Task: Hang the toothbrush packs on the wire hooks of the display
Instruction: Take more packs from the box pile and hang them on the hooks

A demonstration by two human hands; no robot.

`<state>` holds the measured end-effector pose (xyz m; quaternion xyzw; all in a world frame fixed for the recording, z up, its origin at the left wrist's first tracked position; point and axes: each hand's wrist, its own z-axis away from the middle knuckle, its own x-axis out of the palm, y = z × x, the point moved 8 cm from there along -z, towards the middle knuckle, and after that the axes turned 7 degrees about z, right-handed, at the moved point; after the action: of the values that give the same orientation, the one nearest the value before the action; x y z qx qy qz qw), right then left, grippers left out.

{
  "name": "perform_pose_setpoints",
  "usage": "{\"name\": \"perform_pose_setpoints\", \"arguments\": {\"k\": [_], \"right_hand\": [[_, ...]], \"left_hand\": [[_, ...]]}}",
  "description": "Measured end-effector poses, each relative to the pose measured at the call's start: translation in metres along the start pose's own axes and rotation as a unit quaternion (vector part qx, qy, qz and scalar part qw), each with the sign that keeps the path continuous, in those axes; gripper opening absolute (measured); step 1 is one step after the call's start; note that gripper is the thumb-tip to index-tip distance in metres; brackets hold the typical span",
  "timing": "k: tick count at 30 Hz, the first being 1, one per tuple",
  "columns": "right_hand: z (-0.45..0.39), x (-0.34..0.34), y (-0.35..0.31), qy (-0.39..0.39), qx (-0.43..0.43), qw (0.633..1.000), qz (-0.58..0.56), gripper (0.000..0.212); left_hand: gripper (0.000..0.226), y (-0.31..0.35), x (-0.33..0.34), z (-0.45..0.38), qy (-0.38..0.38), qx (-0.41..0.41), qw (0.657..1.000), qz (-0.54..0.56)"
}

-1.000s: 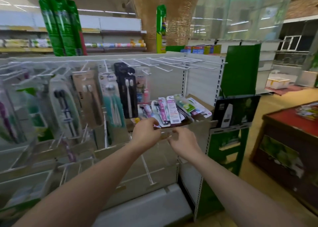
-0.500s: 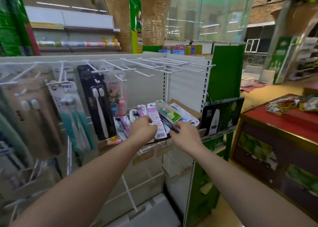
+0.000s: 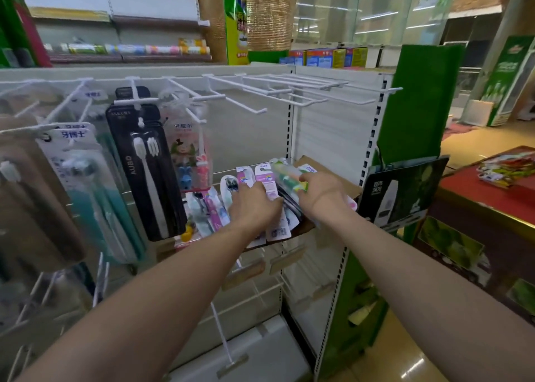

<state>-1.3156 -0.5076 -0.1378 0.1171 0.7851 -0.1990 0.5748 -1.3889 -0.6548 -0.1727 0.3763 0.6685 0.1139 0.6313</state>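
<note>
A loose pile of toothbrush packs [image 3: 272,205] lies on a cardboard tray [image 3: 327,168] in the middle of the display. My left hand [image 3: 253,207] rests on the pile, fingers bent over the pink and white packs. My right hand [image 3: 320,194] pinches a green and clear toothbrush pack [image 3: 285,176] and lifts its end off the pile. Empty white wire hooks [image 3: 278,92] jut from the top rail above the tray. A black pack [image 3: 147,164], a teal pack [image 3: 84,179] and a children's pack [image 3: 188,155] hang on hooks to the left.
Lower wire hooks with price tags [image 3: 231,358] stick out below the tray toward me. A green panel [image 3: 417,103] and a dark poster [image 3: 402,190] close off the display's right side. A red-topped counter [image 3: 486,196] stands at the right.
The view has swung to the right and closer to the tray. My right hand has taken hold of the green pack and raised it. My left hand has slid forward onto the pile.
</note>
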Motion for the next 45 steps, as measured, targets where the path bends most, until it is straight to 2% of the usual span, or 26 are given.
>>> {"name": "perform_pose_setpoints", "arguments": {"k": [4, 8, 14, 20, 25, 28, 31, 33, 36, 40, 42, 45], "right_hand": [[-0.021, 0.011, -0.004, -0.017, -0.038, 0.997, 0.065, 0.034], [-0.034, 0.025, -0.005, -0.035, -0.054, 0.993, 0.100, 0.047], [-0.043, 0.030, -0.013, -0.032, -0.075, 0.988, 0.134, 0.047], [-0.046, 0.016, -0.012, 0.034, -0.053, 0.994, 0.084, 0.044], [-0.047, 0.004, -0.006, 0.044, -0.072, 0.996, 0.035, 0.026], [-0.043, 0.002, -0.003, 0.019, -0.078, 0.997, 0.021, 0.022], [-0.042, -0.003, 0.006, 0.004, -0.052, 0.998, -0.048, 0.020], [-0.043, -0.011, 0.011, 0.005, -0.025, 0.995, -0.099, 0.018], [-0.047, -0.022, 0.020, -0.017, 0.033, 0.976, -0.215, 0.018], [-0.049, -0.013, 0.030, -0.065, 0.112, 0.918, -0.374, 0.028], [-0.044, -0.008, 0.031, -0.084, 0.133, 0.886, -0.436, 0.031], [-0.039, -0.008, 0.033, -0.096, 0.140, 0.864, -0.475, 0.028]], "left_hand": [[0.046, 0.006, 0.006, -0.009, -0.011, -0.015, 0.999, -0.030], [0.035, 0.009, 0.005, -0.017, -0.023, -0.025, 0.999, -0.039], [0.023, 0.011, 0.001, -0.013, 0.018, -0.036, 0.999, -0.036], [0.049, 0.009, -0.004, -0.011, 0.054, -0.079, 0.995, 0.005], [0.035, 0.020, -0.012, -0.011, 0.071, -0.066, 0.995, 0.032], [0.027, 0.021, -0.016, -0.010, 0.080, -0.069, 0.993, 0.062], [0.021, 0.025, -0.023, -0.005, 0.096, -0.076, 0.984, 0.127], [0.030, 0.026, -0.024, -0.003, 0.095, -0.094, 0.971, 0.197], [0.023, 0.037, -0.025, -0.001, 0.092, -0.115, 0.940, 0.309], [0.013, 0.050, -0.014, 0.002, 0.052, -0.182, 0.859, 0.476], [0.017, 0.056, -0.010, 0.006, 0.041, -0.205, 0.820, 0.533], [0.020, 0.065, -0.005, 0.012, 0.024, -0.228, 0.801, 0.553]]}}
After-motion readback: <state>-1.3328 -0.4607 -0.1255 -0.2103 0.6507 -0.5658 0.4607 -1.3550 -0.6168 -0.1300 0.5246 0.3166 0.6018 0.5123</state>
